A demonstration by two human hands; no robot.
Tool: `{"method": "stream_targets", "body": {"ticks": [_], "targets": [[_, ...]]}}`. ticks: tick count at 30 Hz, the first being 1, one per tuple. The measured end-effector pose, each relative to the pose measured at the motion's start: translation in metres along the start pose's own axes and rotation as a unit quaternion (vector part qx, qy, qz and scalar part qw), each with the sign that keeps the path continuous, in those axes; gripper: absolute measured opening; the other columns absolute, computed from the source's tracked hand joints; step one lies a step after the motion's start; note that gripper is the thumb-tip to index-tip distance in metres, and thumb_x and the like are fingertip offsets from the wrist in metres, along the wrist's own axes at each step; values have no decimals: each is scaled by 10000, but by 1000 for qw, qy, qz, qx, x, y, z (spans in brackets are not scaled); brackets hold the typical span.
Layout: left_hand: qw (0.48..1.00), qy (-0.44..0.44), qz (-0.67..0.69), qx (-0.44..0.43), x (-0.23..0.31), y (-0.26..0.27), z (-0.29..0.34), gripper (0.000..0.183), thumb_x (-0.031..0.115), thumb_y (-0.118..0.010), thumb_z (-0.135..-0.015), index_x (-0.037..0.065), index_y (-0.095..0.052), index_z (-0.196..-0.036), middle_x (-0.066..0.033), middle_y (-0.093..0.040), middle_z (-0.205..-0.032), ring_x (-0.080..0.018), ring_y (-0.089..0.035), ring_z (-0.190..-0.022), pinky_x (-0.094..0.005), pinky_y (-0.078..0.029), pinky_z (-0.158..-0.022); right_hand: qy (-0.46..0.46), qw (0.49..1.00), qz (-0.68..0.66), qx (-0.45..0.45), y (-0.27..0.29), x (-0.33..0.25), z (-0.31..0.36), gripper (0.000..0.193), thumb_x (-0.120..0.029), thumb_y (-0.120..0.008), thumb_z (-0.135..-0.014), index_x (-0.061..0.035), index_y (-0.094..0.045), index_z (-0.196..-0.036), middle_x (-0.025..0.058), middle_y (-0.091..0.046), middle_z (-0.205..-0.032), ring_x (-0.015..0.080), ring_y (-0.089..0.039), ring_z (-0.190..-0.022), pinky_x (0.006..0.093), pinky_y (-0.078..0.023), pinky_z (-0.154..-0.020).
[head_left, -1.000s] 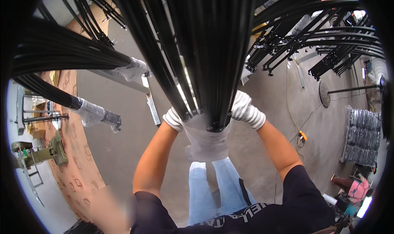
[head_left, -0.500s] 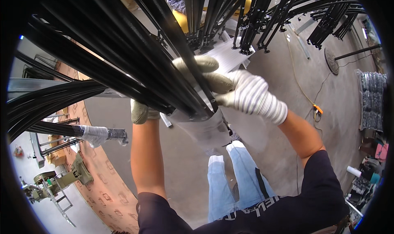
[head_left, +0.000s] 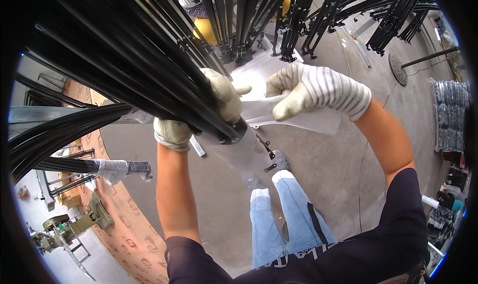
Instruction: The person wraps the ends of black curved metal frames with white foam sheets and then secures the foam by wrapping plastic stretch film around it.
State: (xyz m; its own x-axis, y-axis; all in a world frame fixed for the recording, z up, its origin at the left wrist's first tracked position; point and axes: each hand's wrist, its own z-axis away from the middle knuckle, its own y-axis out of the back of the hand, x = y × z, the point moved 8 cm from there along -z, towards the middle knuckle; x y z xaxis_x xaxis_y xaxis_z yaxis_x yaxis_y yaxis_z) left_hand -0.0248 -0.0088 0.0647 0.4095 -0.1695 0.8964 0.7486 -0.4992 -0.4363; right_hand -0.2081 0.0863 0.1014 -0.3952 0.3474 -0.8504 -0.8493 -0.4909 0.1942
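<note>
1. Bundle of black tubes (head_left: 164, 74): slants from the upper left, its far end lost in the dark lens border, down to the centre, above the person's feet; the tubes overlap too closely to count.
2. Another bundle (head_left: 112, 169): lies to the left, its end wrapped in clear plastic.
3. Left grip (head_left: 222, 95): gloved, wrapped around the first bundle from behind, fingers curled at its right side; the palm is hidden by the tubes.
4. Translucent film (head_left: 234, 153): covers the bundle's near end, blurring what is inside, with a loose flap stretching right.
5. Dark brackets (head_left: 269, 153): poke out beside the film; which piece they belong to is unclear.
6. Right grip (head_left: 313, 88): gloved, thumb and fingers pinched together on the flap, some fingertips out of sight.
7. Stack of wrapped dark packages (head_left: 450, 115): stands far right, bent by the lens, its contents hard to make out.
</note>
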Motion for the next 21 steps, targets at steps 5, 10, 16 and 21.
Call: {"method": "stream_targets", "body": {"ticks": [5, 10, 16, 21], "targets": [[999, 11, -46, 9, 4, 9, 0, 567, 578, -652, -627, 76, -487, -833, -14, -429, -593, -148, -414, -529, -390, -404, -882, 37, 969, -225, -93, -34, -7, 13, 414, -279, -758, -621, 19, -586, -852, 7, -582, -707, 79, -538, -662, 216, -439, -613], [995, 41, -74, -52, 15, -21, -5, 536, 589, -663, -611, 106, -498, -776, 20, -412, -508, -118, -390, -449, -384, -393, -889, 21, 946, -324, -16, -35, 20, 19, 518, -135, -814, -534, -26, -543, -961, 10, -588, -875, 81, -555, -791, 228, -461, -709], [969, 6, 52, -243, 19, -57, -9, 416, 376, -559, -806, -15, -552, -949, -118, -577, -861, -207, -577, -816, -336, -486, -796, 63, 955, -285, 56, -45, -11, 23, 396, -121, -672, -568, -7, -537, -922, 45, -585, -757, 125, -546, -671, 236, -463, -610], [978, 0, 18, -209, 16, -42, -5, 454, 371, -599, -784, -20, -546, -1008, -131, -585, -969, -220, -580, -873, -325, -459, -842, 109, 952, -286, 26, -77, -48, 26, 161, -53, -554, -689, -49, -489, -836, 24, -493, -642, 112, -513, -605, 258, -436, -544]]}}
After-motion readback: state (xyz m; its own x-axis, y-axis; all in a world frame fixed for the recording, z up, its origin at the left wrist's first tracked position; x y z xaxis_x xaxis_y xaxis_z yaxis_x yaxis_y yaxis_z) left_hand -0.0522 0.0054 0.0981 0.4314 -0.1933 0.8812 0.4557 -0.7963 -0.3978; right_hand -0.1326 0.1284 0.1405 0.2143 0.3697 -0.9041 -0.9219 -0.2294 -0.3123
